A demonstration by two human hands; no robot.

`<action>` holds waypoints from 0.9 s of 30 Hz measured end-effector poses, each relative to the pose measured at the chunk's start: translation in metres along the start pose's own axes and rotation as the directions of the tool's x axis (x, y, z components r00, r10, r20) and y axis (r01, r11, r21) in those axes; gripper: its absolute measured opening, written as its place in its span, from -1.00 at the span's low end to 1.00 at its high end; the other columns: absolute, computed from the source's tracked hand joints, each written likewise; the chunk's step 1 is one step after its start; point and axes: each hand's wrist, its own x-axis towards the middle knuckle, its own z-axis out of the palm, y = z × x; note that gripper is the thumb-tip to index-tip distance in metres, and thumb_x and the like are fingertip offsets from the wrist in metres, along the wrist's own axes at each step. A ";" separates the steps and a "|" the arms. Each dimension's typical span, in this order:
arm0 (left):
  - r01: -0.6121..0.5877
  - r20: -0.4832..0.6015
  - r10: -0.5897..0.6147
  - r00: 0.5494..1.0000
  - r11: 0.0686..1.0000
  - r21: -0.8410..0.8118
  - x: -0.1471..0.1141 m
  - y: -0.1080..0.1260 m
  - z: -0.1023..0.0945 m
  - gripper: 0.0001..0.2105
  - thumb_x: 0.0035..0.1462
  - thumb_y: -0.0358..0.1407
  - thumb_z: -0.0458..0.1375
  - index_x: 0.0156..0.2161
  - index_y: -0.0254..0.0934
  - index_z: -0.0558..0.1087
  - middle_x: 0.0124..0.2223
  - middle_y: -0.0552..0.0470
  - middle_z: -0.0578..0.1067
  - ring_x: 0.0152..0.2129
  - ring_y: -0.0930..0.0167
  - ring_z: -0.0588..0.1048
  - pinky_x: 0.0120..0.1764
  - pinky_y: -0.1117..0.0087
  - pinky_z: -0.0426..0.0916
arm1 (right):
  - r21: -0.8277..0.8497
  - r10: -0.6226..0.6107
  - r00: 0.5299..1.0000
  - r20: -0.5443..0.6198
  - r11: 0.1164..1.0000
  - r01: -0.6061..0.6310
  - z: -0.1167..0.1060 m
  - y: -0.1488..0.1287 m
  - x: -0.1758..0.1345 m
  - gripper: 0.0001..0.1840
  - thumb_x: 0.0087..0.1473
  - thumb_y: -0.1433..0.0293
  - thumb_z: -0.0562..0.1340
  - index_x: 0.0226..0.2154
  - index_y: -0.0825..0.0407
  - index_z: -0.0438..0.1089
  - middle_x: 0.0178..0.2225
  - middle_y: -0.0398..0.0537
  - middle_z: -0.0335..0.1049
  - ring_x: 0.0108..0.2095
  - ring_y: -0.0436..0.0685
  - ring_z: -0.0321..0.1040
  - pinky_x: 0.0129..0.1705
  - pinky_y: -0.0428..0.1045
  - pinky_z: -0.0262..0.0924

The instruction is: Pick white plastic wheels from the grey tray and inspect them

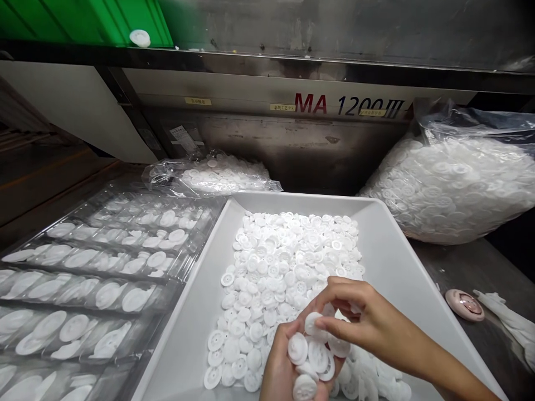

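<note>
My left hand (279, 365) is cupped around several small round white plastic discs (308, 356), low over a grey tray (412, 289). Above it, my right hand (355, 312) curls over the same handful, its thumb pressing on one white disc (315, 324) against the fingers. Beneath both hands lies a broad heap of like discs (267, 278), some showing ribbed or holed faces. The palm of my left hand is mostly covered by the discs.
To the left stands a clear compartmented tray (104, 278) with discs in its pockets. Behind lies a clear bag of discs (225, 175); a fuller bag (460, 184) sits at right. A pink oval object (465, 304) and white cloth-like item (507, 320) rest at right. A green bin (83, 22) is above.
</note>
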 end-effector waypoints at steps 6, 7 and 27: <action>-0.001 0.009 0.001 1.000 1.000 -0.022 -0.006 0.005 0.005 -0.64 0.14 -0.35 -0.05 0.04 -0.40 0.29 -0.15 -0.17 0.55 -0.19 0.23 0.51 -0.06 0.14 0.32 | 0.157 0.068 0.998 0.001 0.985 -0.068 -0.010 0.006 -0.002 -0.84 0.14 0.25 0.13 -0.39 -0.03 0.21 -0.54 -0.29 -0.12 -0.50 -0.05 -0.05 -0.45 -0.12 -0.02; -0.007 0.010 0.007 1.000 1.000 -0.028 -0.006 0.005 0.005 -0.64 0.14 -0.37 -0.06 0.04 -0.39 0.28 -0.14 -0.17 0.55 -0.18 0.24 0.51 -0.05 0.16 0.31 | 0.145 0.078 0.997 0.002 0.986 -0.077 -0.013 0.006 -0.002 -0.85 0.14 0.27 0.14 -0.41 -0.03 0.20 -0.53 -0.29 -0.10 -0.49 -0.05 -0.05 -0.44 -0.12 -0.03; -0.154 -0.032 0.155 0.987 0.988 0.025 -0.006 0.006 0.002 -0.67 0.17 -0.33 -0.08 -0.02 -0.42 0.37 -0.16 -0.20 0.56 -0.13 0.22 0.48 0.05 0.01 0.20 | -0.096 0.182 0.980 0.075 0.980 -0.175 -0.017 0.013 0.004 -0.79 0.17 0.29 0.06 -0.43 -0.01 0.30 -0.60 -0.28 0.00 -0.55 -0.05 -0.06 -0.53 -0.09 -0.17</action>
